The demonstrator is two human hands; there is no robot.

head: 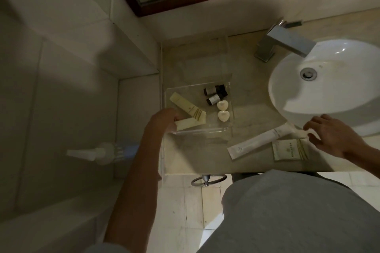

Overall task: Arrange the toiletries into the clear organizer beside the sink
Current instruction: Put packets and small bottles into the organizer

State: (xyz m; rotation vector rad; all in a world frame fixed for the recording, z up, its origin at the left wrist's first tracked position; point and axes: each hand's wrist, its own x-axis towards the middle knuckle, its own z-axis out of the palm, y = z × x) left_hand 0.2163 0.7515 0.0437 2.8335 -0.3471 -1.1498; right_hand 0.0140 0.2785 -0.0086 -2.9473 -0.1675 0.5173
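Two things are left out on the counter (205,154) on the sink (320,80) side of the clear organizer (231,109): a long white sachet (261,141) lying slantwise and a small square packet (290,150) just beyond it. Inside the organizer you already have a cream tube (186,107), two small dark bottles (214,94) and two pale heart-shaped soaps (222,110). Your left hand (164,118) has reached over the organizer's near left corner with a second cream tube (188,123), its grip pinching the tube's left end, and that tube's far end touches the flat end of the first one. To my eye the step in hand is laying this tube down: lower it flat onto the organizer floor, turn it so it lies alongside the first tube rather than crossing it, and let go only once it rests. Keep it to the organizer's left half so the bottles and soaps are not knocked. Your right hand (333,137) hovers with its fingers spread, holding nothing, just beside the sachet and the packet; I would take the sachet next, near its middle so it does not droop. Whether it fits the organizer lengthwise I cannot tell.
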